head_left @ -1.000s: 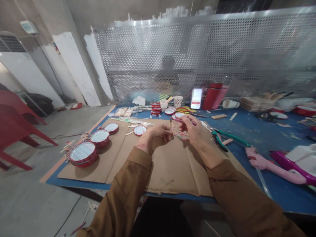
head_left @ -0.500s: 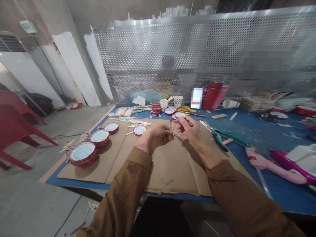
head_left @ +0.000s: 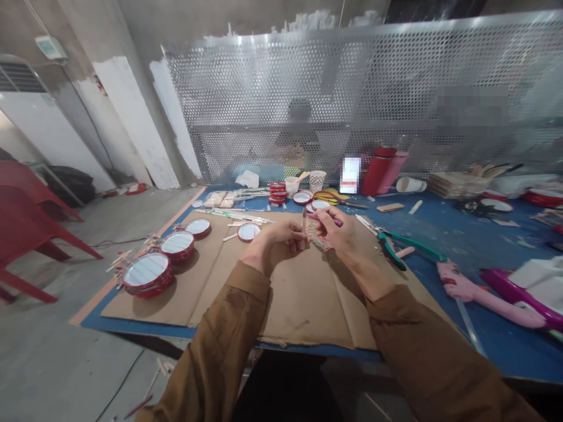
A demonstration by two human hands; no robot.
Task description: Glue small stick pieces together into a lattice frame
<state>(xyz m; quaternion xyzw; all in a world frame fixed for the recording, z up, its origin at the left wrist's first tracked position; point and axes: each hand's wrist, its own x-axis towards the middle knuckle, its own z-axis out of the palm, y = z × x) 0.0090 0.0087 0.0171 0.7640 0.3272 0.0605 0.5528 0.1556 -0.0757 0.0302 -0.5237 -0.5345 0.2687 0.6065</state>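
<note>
My left hand [head_left: 285, 234] is closed in a pinch over the cardboard sheet [head_left: 303, 305], on a thin, pale, flat stick [head_left: 303, 218] standing up between the hands. Close beside it, my right hand [head_left: 339, 233] grips a purple pen-like stick [head_left: 338, 223], its front end by the pale stick. Whether the two touch, I cannot tell. Below the right hand, a piece with small multicoloured flecks [head_left: 320, 239] shows, partly hidden by the fingers. A round red-rimmed lid with a white face [head_left: 248, 232] lies left of my left hand, near some craft sticks.
Banjo-like stacks of red-rimmed lids [head_left: 147, 272] line the sheet's left side. To the right lie green-handled pliers [head_left: 391, 252] and a pink glue gun [head_left: 488, 296]. Paper cups [head_left: 317, 180], a phone [head_left: 350, 174] and a red bottle [head_left: 378, 171] stand before a perforated metal panel [head_left: 264, 105].
My right hand and the purple pen-like stick have shifted very slightly left. My left hand stays almost where it was.
</note>
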